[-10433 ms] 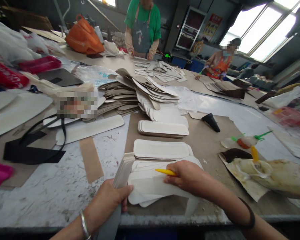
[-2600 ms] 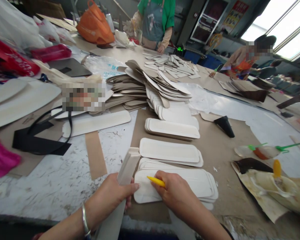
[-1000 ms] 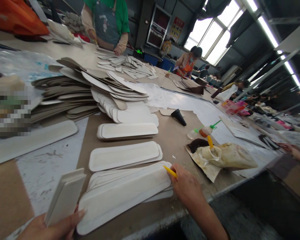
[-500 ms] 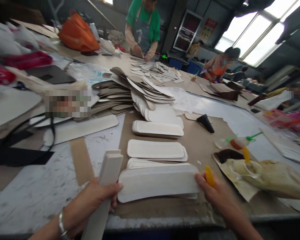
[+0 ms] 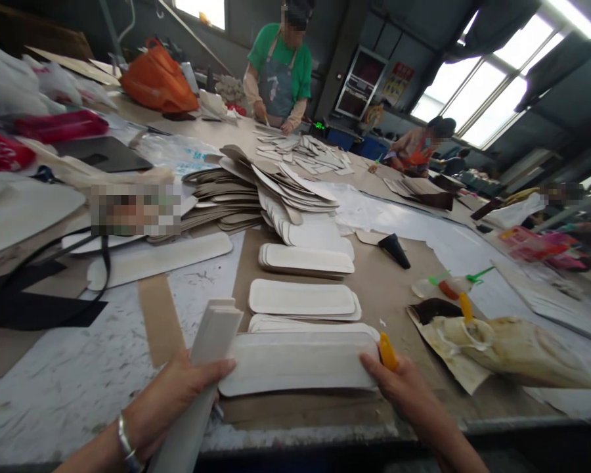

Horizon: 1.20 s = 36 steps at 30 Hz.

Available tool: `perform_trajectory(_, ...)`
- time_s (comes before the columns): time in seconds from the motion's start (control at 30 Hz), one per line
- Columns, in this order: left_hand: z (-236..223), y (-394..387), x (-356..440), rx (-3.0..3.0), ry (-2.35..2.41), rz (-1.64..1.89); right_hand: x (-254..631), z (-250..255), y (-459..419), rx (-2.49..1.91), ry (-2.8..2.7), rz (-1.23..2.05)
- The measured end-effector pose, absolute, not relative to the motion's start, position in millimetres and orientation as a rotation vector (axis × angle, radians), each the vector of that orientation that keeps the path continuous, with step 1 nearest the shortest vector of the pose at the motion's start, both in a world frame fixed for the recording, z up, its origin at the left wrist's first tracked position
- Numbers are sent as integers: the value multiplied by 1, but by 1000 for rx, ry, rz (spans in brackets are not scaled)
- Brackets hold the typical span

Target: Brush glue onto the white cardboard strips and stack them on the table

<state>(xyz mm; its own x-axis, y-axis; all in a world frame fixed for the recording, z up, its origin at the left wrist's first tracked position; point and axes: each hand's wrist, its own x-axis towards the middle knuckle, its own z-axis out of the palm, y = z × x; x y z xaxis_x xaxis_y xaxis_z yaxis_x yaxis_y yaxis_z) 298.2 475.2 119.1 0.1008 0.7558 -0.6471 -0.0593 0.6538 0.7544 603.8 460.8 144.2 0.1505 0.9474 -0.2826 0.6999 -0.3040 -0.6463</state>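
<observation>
My left hand (image 5: 175,397), a silver bangle at its wrist, is closed around several long, pale, flat strips (image 5: 215,332). Its thumb reaches onto the left end of a long white panel with rounded corners (image 5: 300,362). At the panel's right end, my right hand (image 5: 401,387) presses its thumb on the edge. A yellow-handled tool (image 5: 387,352) is tucked in that same hand; its working end is hidden. Right behind the panel lie more white panels (image 5: 303,295) in small overlapping piles on a brown sheet (image 5: 384,289).
A tall pile of curved pieces (image 5: 226,187) stands farther back. To the right are a stained pouch with a yellow brush handle (image 5: 517,345), a black cone (image 5: 394,251) and a green-tipped bottle (image 5: 456,286). Black straps (image 5: 49,305) lie left. Co-workers (image 5: 280,72) stand across the table.
The white panel has shifted slightly left and now lies squarer over the pile beneath. My right hand has moved left with it. The head view has tilted up a little.
</observation>
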Motion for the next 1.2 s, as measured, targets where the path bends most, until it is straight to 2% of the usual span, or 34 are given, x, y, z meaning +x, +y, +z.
perform_trajectory(0.53, 97, 471, 295, 668, 1494, 658, 606, 138, 464, -1932, -1536, 1066)
perform_trajectory(0.67, 87, 473, 296, 715, 1577, 624, 602, 134, 466, -1956, -1519, 990)
perform_trajectory(1.2, 85, 476, 299, 610, 1597, 605, 605, 130, 468, -1867, -1577, 1074)
